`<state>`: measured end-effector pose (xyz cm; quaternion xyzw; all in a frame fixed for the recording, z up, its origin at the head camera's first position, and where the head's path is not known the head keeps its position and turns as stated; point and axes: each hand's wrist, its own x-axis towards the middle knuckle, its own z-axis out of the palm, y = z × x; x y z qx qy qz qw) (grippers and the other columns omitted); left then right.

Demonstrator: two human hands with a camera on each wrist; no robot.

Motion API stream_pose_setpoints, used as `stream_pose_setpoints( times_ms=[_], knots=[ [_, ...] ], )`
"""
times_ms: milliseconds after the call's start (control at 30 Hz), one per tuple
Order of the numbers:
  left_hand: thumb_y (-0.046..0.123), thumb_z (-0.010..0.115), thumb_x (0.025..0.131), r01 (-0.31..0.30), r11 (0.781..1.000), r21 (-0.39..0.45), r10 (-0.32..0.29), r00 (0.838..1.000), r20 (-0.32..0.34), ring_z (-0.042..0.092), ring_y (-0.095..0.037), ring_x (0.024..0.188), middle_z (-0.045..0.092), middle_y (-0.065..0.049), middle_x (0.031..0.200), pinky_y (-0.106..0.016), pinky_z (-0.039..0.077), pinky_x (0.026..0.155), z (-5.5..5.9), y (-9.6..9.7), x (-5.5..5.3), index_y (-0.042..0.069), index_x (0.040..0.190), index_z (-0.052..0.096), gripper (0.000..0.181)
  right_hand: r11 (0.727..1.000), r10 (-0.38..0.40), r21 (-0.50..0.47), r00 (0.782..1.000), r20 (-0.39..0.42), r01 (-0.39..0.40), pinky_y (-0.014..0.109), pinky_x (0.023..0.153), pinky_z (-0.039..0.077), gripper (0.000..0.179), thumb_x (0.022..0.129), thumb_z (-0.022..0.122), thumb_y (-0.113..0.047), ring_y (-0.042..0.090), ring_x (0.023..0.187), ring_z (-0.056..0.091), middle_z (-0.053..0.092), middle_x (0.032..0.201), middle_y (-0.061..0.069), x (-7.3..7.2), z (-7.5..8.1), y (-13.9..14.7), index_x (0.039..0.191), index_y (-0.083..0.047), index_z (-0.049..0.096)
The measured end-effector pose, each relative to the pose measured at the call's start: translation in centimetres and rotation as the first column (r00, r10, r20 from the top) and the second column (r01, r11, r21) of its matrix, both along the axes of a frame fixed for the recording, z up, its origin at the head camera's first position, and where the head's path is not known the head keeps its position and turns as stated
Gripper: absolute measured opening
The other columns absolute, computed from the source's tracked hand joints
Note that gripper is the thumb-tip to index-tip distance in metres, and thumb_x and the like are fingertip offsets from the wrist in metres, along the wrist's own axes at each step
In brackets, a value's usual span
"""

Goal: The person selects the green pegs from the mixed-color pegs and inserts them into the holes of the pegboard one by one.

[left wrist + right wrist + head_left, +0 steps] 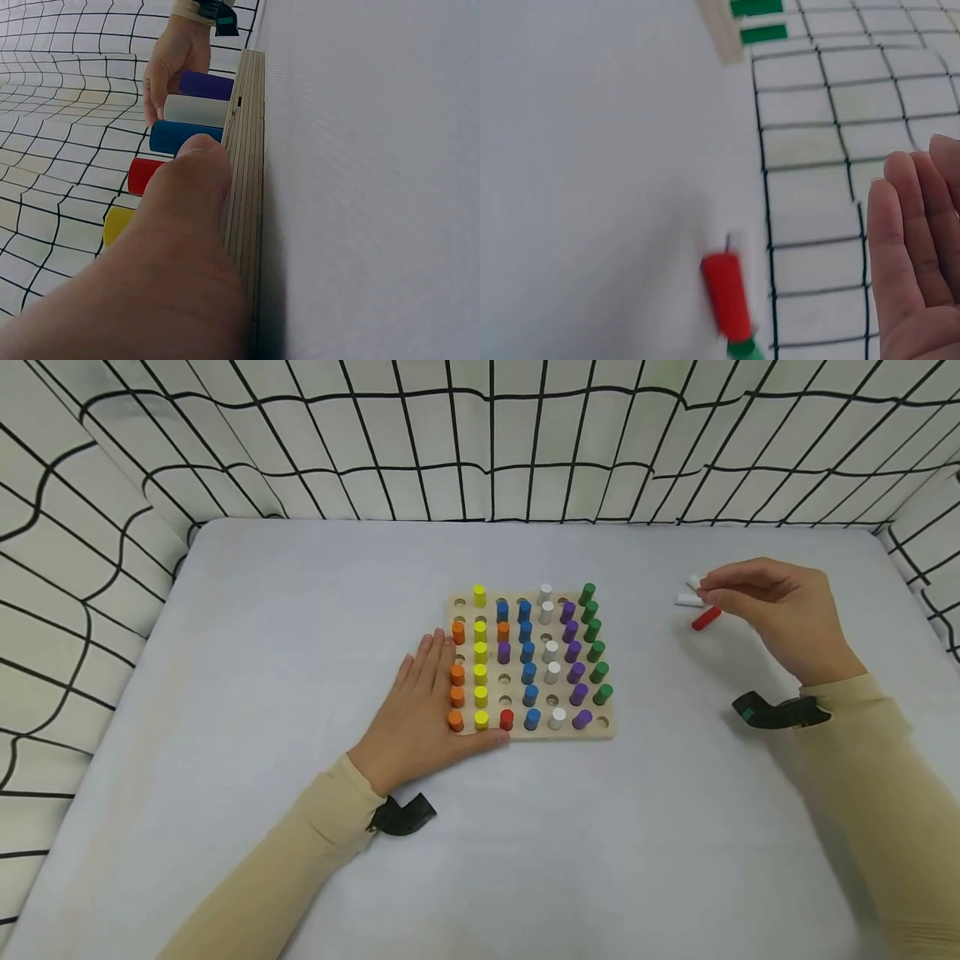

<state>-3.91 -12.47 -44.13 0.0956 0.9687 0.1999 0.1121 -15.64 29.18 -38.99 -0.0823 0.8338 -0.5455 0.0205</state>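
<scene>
A wooden peg board (504, 737) carries rows of coloured pegs; some of its holes are bare. My left hand (412, 718) lies with straight fingers along the board's left edge, its thumb across the front left corner beside a red peg (507, 720). My right hand (780, 610) is over the loose pegs, thumb and index fingertips close together at a white peg (693, 582). Whether they pinch it is unclear. Another white peg (688, 600) and a red peg (706, 618) lie below the fingertips. The right wrist view shows green (742, 349) behind the red peg.
White cloth (300, 610) covers the table. Black wire fencing (491, 435) borders its back and sides. A green peg (587, 593) tops the board's rightmost column; the other columns hold yellow, orange, blue, white and purple pegs.
</scene>
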Motion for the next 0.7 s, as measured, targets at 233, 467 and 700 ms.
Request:
stream_pose_setpoints(
  times_ms=[233,467,700],
  knots=[
    [0.084,0.063,0.079,-0.001,1.000,-0.001,0.001,1.000,0.003,-0.007,-0.028,0.166,-0.006,-0.009,0.177,-0.052,0.002,0.136,0.0,0.1,0.0,0.009,0.167,-0.002,0.132,0.995,-0.058,0.084,0.998,0.032,0.055,0.007,0.075,0.054,0.034,0.094,0.077,-0.020,-0.002,0.098,0.070,0.076,0.111,-0.015,-1.5,-0.9,2.4,0.126,-0.008,0.073],
    [0.085,0.062,0.079,-0.007,1.000,0.001,0.007,1.000,0.008,-0.008,-0.027,0.166,-0.008,-0.007,0.177,-0.052,0.002,0.136,0.1,-0.1,0.0,0.011,0.167,-0.004,0.132,0.988,-0.063,0.146,0.995,0.079,0.051,0.005,0.071,0.053,0.038,0.092,0.079,-0.022,-0.008,0.091,0.070,0.075,0.104,-0.022,-3.2,-1.4,3.5,0.128,-0.010,0.072],
    [0.085,0.062,0.079,-0.006,1.000,0.006,0.006,1.000,0.002,-0.007,-0.027,0.166,-0.007,-0.007,0.177,-0.052,0.002,0.136,0.0,0.0,0.0,0.010,0.167,-0.003,0.132,0.964,-0.067,0.263,0.990,0.124,0.032,0.000,0.075,0.050,0.048,0.094,0.077,-0.028,-0.017,0.098,0.063,0.070,0.112,-0.025,-4.6,-1.9,4.7,0.139,-0.015,0.065]
  ],
)
